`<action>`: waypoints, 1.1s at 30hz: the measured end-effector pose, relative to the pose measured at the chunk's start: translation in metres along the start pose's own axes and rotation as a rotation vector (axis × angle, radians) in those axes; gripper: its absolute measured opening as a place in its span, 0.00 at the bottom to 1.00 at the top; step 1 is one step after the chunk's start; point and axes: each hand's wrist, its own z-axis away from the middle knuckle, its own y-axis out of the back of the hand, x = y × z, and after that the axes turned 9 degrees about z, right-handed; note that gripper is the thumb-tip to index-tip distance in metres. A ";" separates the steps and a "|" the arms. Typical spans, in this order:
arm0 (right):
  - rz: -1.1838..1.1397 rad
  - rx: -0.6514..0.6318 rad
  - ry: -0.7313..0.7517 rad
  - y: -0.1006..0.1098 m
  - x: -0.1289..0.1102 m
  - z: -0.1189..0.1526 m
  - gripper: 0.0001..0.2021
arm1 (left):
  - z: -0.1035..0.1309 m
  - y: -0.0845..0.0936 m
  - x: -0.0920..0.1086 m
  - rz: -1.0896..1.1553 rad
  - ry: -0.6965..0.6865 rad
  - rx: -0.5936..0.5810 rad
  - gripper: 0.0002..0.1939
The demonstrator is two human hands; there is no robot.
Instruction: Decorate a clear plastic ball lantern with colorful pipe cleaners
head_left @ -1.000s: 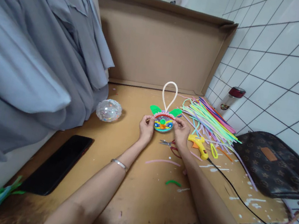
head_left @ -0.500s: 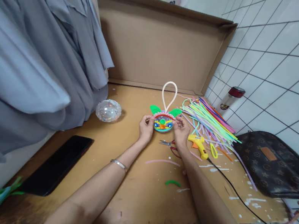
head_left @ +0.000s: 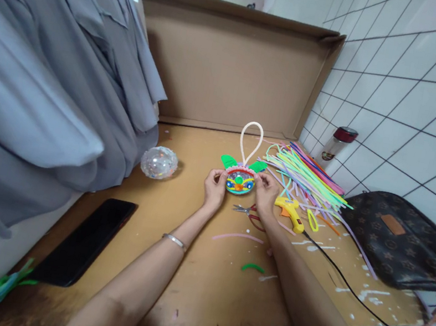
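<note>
Between my two hands is a small round pipe-cleaner ornament point(head_left: 239, 181), coloured red, yellow, blue and green. Two green leaf shapes point(head_left: 229, 161) stick out at its top, and a cream loop point(head_left: 252, 135) rises above it. My left hand point(head_left: 214, 189) pinches the ornament's left edge, its fingers closed. On the opposite edge, my right hand point(head_left: 265, 194) grips with thumb and fingertips. Red-handled scissors point(head_left: 244, 210) lie just below, partly hidden by the right hand. A yellow glue gun point(head_left: 291, 212) rests right of that hand.
A bundle of coloured pipe cleaners point(head_left: 309, 173) lies behind the glue gun. Farther right are a brown handbag point(head_left: 406, 241) and a bottle point(head_left: 335, 144). A clear faceted bowl point(head_left: 159, 163) and black phone point(head_left: 85, 241) sit left. Grey cloth point(head_left: 59, 79) hangs there; cardboard point(head_left: 234, 70) stands behind.
The ornament's cream loop and leaves have shifted slightly right and its face has turned a little. Both hands keep their hold. Other things stay in place, apart from a slight view shift.
</note>
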 end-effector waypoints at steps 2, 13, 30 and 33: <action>0.010 0.004 0.004 0.001 0.001 -0.002 0.11 | 0.001 0.000 0.002 -0.021 -0.017 -0.011 0.11; -0.040 -0.004 -0.054 0.001 0.009 -0.006 0.12 | 0.002 0.000 0.007 -0.067 -0.071 -0.078 0.14; -0.070 -0.003 -0.088 0.000 0.015 -0.007 0.13 | 0.002 0.004 0.017 -0.184 -0.101 -0.129 0.09; -0.051 -0.003 -0.085 0.001 0.015 -0.007 0.13 | 0.003 0.003 0.016 -0.175 -0.109 -0.131 0.10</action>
